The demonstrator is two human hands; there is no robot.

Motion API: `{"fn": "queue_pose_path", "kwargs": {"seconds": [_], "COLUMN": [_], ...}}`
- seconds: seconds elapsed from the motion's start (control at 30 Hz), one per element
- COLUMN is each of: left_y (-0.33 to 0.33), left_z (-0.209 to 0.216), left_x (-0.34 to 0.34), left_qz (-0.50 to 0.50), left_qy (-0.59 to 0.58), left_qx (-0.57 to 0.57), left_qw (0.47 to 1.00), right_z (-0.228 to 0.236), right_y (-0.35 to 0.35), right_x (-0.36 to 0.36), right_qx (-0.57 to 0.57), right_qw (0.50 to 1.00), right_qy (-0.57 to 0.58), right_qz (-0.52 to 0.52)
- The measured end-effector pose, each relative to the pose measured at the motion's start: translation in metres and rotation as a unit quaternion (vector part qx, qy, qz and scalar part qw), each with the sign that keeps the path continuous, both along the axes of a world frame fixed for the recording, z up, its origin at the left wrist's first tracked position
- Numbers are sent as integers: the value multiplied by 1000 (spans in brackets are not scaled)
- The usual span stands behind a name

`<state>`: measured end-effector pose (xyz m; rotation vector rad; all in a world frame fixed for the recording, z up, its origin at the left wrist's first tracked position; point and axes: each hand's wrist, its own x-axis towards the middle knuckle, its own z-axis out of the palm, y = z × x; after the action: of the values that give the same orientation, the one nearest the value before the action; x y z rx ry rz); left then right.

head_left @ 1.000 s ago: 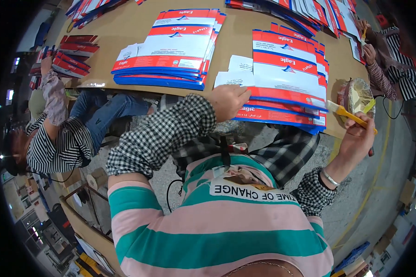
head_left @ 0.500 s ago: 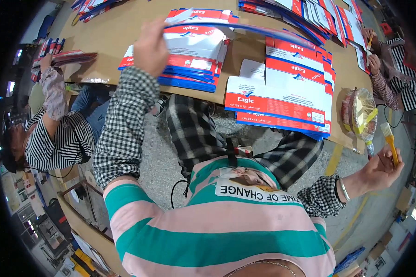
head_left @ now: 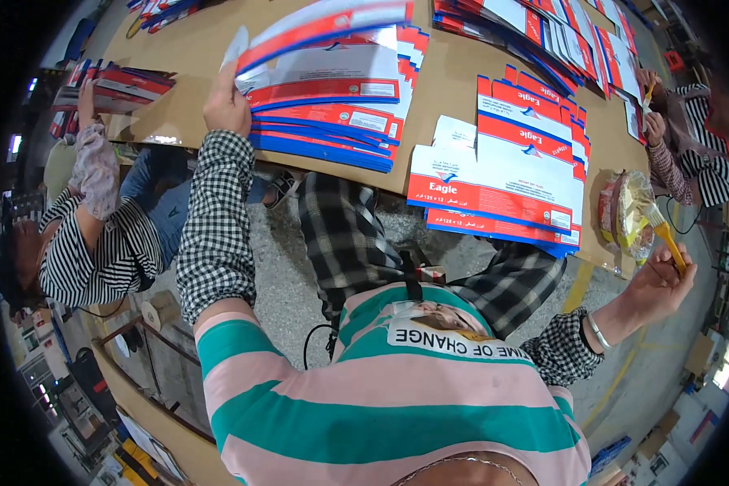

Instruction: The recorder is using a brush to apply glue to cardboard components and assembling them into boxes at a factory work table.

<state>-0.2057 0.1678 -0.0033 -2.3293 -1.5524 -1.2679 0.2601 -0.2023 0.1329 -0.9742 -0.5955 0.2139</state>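
My left hand (head_left: 228, 107) is closed on the left end of a flat printed carton (head_left: 324, 34), white, red and blue, which bows up above the left stack of flat cartons (head_left: 324, 150). Off the table's right edge, my right hand (head_left: 654, 283) grips a brush (head_left: 667, 236) by its yellow handle. The pale bristles are at the rim of a plastic-lined tub (head_left: 616, 212), overlapping it in view; whether they touch cannot be told. A second stack of flat cartons (head_left: 530, 174) lies between the left stack and the tub, overhanging the near edge.
More flat cartons are piled at the far right (head_left: 535, 32) and far left (head_left: 166, 10) of the brown table (head_left: 441, 81). One co-worker (head_left: 105, 235) handles cartons on the left; another (head_left: 688, 138) holds a brush on the right. My knees are under the near table edge.
My left hand has moved left and nearer, carrying the carton from across both stacks to over the left stack. My right hand has brought the brush up and left to the tub.
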Motion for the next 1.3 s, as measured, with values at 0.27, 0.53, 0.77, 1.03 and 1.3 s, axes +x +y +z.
{"fn": "queue_pose_path", "kwargs": {"seconds": [0.27,0.53,0.77,1.03,1.3], "left_y": [16,9,-22,-34,-31], "left_z": [-62,-30,-27,-4,-6], "left_x": [-24,8,137,192,192], "left_qz": [26,64,-98,-7,-31], "left_qy": [216,250,337,386,399], "left_qx": [-140,-163,-224,-375,-391], "left_qw": [966,952,909,843,829], "right_z": [-2,-1,3,-7,-14], "right_y": [1,11,22,8,1], "right_x": [-1,-4,-10,-3,4], "right_qx": [-6,-38,-36,-38,-21], "right_qw": [999,999,998,999,999], "right_qy": [1,-4,15,37,43], "right_qz": [43,33,40,1,12]}}
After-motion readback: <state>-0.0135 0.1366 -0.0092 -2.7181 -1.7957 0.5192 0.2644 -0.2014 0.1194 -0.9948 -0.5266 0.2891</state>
